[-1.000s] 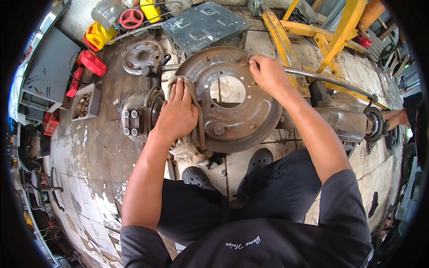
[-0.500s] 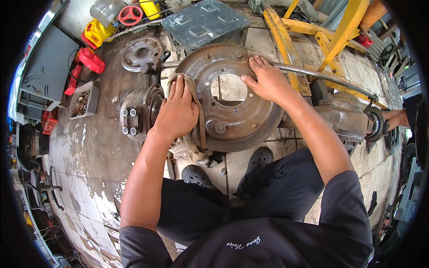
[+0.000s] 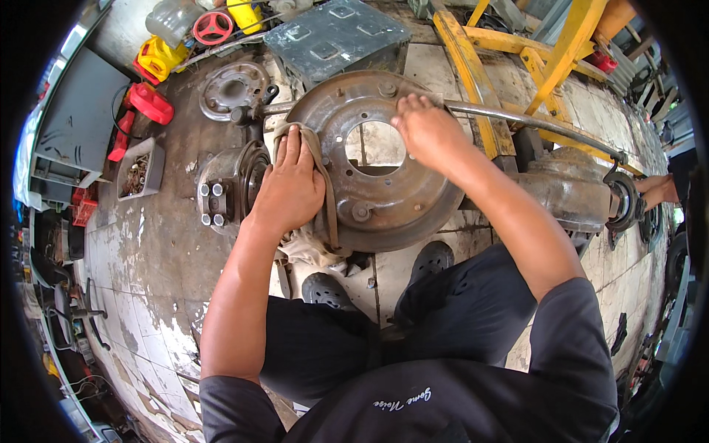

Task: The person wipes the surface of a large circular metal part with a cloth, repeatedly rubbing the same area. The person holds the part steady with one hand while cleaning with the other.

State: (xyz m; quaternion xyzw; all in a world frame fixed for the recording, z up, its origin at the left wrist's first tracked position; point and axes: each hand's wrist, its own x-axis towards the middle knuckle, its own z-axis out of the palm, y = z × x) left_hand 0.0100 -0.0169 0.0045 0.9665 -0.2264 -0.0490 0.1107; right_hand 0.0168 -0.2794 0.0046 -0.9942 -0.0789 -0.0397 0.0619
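A large round rusty backing plate with a hole in its middle stands tilted in front of me, above my feet. A beige rag is draped over its left edge. My left hand lies on that rag with fingers stretched out, pressing it against the plate. At the plate's upper right, my right hand has its fingers bent and pressed down on a thin brownish piece that looks like sandpaper. Its underside is hidden by the fingers.
An axle hub with shiny bolts sits left, its housing right. A steel rod runs behind the plate. Beyond are a dark metal box, a yellow frame and a bin of small parts. Another person's hand shows far right.
My right hand has shifted slightly left across the plate's upper right, and its fingers, flat before, are now bent. My left hand keeps its place on the rag.
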